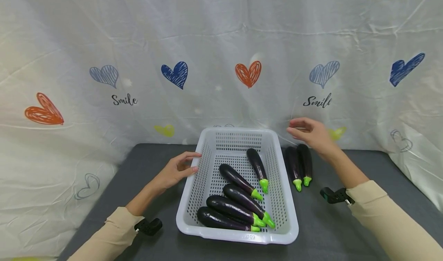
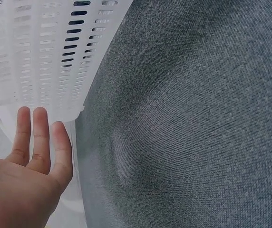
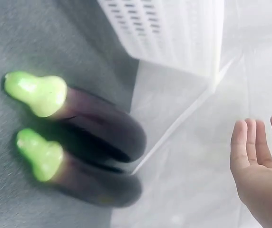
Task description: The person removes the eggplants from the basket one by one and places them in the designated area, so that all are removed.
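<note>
A white perforated plastic basket (image 1: 238,236) stands in the middle of the dark table, holding several eggplants (image 1: 238,180) with green stems. At its left rim rests my left hand (image 1: 175,170), thumb and fingertips at the edge; the left wrist view shows the fingers (image 2: 41,137) fairly straight beside the basket wall (image 2: 45,61). Two more eggplants (image 1: 293,166) (image 3: 107,126) lie side by side on the table just right of the basket. Above and behind them my right hand (image 1: 313,136) hovers with nothing held, its fingers (image 3: 252,142) loosely extended.
A pale curtain (image 1: 214,41) printed with hearts and "Smile" hangs right behind the table's back edge. Dark grey cloth covers the table (image 1: 332,222). A black device (image 1: 149,227) is strapped at the left wrist, another (image 1: 335,195) at the right.
</note>
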### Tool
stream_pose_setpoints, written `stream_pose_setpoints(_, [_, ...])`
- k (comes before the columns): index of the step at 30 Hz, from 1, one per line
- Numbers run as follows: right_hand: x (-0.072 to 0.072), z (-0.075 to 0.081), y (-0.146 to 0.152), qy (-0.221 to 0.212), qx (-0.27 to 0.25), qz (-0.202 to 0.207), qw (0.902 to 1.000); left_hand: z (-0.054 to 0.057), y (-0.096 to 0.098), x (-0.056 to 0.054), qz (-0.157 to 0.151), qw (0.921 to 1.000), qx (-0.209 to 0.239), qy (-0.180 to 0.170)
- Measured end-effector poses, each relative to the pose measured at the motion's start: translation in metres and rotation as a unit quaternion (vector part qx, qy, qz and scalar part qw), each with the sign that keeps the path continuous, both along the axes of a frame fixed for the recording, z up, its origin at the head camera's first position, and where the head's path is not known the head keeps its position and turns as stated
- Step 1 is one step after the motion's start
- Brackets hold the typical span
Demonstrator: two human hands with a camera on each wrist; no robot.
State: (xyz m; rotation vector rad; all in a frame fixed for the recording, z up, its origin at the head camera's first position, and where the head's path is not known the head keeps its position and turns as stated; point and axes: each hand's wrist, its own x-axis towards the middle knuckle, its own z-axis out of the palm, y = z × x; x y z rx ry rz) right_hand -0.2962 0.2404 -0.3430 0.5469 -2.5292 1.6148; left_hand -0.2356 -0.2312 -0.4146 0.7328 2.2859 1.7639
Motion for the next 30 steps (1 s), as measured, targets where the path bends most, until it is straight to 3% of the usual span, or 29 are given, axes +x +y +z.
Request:
stream_pose_setpoints(7, [0.003, 0.009, -0.023, -0.001, -0.036, 0.038, 0.9986, -0.001, 0.000, 0.000, -0.001, 1.0000, 0.002, 0.003])
stream_pose_setpoints(17, [0.011, 0.011, -0.043, -0.014, -0.031, 0.068, 0.9971, 0.000, 0.000, 0.001, -0.001, 0.9999, 0.009, -0.005])
stream_pose_setpoints(30, [0.011, 0.020, -0.058, -0.027, -0.009, 0.063, 0.9976, -0.001, 0.000, 0.000, -0.006, 0.9999, 0.014, -0.002])
